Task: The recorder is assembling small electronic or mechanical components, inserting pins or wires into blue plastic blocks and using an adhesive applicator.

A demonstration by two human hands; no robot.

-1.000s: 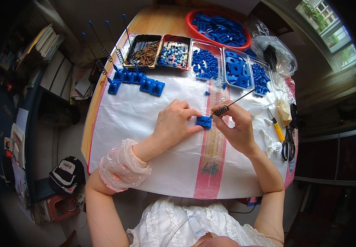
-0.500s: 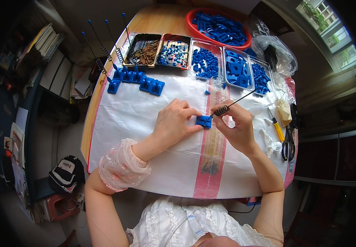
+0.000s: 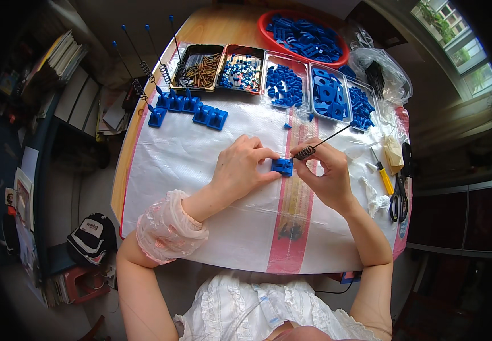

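A small blue plastic base (image 3: 282, 167) lies on the white sheet, pinched between the thumb and forefinger of my left hand (image 3: 242, 165). In my right hand (image 3: 327, 173) is a black spring rod (image 3: 305, 153), gripped by its coil between thumb and fingers. Its long straight end slants up to the right, and its lower end meets the right side of the base; whether it sits inside, I cannot tell. A single blue cone-shaped piece (image 3: 287, 126) lies just beyond my hands. At the far left stand several blue bases (image 3: 185, 104), some with upright spring rods (image 3: 165, 75).
Along the back are boxes of brass screws (image 3: 203, 71), small nuts (image 3: 241, 71), blue cones (image 3: 284, 85) and flat blue plates (image 3: 329, 94). Behind them is a red basin (image 3: 345, 57) of blue parts. On the right lie a yellow-handled screwdriver (image 3: 385, 181), black scissors (image 3: 398, 202) and crumpled tissue (image 3: 375, 200).
Both hands hold nearly the same place. The spring rod in my right hand has shifted very slightly left at its coil.
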